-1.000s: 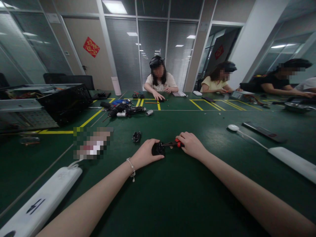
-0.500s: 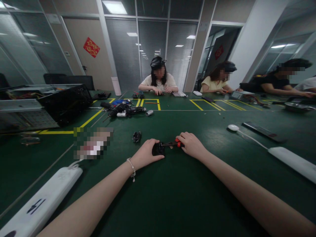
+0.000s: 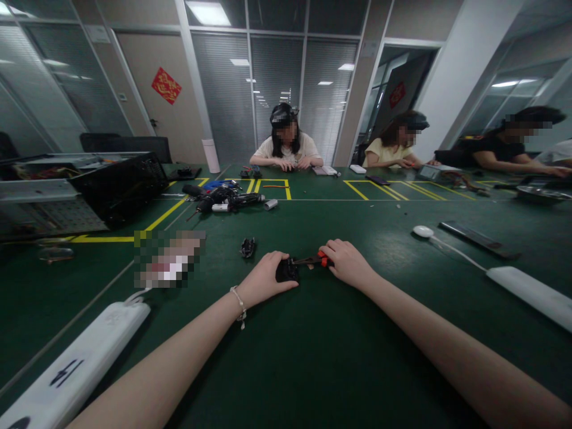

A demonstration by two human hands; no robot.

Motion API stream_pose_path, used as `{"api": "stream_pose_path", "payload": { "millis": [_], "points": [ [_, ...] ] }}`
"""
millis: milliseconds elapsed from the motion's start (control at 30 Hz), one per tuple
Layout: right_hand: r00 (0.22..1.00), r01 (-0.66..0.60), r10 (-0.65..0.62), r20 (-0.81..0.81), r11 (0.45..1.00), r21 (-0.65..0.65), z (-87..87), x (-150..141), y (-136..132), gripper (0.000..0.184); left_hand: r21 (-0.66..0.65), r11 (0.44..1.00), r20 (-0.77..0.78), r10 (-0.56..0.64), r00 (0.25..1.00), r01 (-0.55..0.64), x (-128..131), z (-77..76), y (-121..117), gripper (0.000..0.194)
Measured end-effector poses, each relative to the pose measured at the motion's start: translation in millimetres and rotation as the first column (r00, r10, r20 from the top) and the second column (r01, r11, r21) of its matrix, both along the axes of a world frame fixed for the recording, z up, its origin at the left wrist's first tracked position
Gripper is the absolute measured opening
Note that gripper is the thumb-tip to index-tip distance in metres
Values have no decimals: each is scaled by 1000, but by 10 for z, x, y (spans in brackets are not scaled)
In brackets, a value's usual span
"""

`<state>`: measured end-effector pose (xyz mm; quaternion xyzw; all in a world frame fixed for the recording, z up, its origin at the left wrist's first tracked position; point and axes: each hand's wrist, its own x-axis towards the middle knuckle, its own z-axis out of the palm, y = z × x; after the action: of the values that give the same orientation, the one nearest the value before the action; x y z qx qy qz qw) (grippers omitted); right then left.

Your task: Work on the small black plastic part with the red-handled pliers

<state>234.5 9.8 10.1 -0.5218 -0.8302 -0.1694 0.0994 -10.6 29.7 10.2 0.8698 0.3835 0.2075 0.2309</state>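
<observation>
Black part (image 3: 286, 273): small and dark, lying on the green table (image 3: 304, 369) between both hands; partly covered by fingers, with detail too fine to make out.
Left hand (image 3: 267, 277): curled round the black part from the left, with thumb along the near side and fingers along the far side; pressed low to the table, probably to stop so small a piece from sliding or turning.
Right hand (image 3: 349, 262): wrapped over the handles of the pliers, knuckles up; apart from the black part itself.
Pliers (image 3: 315, 260): red-handled, dark-nosed, nearly level, pointing left; likely held flat to come at the part from the side, away from the left thumb.
Tips of the pliers: at the far right edge of the black part; pinching it or merely resting there, cannot tell.
Thumb-and-finger gap: filled by the black part, deep in the left hand's curl, with the exposed side facing the pliers.
Scrap (image 3: 310, 267): pale, tiny, on the table just beside the pliers.
Second black piece (image 3: 248, 248): beyond the left hand, near but not touching; perhaps placed there for easy reach.
Cable heap (image 3: 223, 195): farther off, left of centre.
Power strip (image 3: 75, 357): white, outside the left forearm, presumably out of its way.
</observation>
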Motion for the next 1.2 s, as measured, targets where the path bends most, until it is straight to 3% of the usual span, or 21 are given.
{"api": "stream_pose_path", "payload": {
  "millis": [1200],
  "points": [
    [1000, -15, 15, 24, 1000, 21, -29, 15, 25, 39, 17, 1000, 50, -13, 999, 12, 8, -24, 12, 57]
  ]
}}
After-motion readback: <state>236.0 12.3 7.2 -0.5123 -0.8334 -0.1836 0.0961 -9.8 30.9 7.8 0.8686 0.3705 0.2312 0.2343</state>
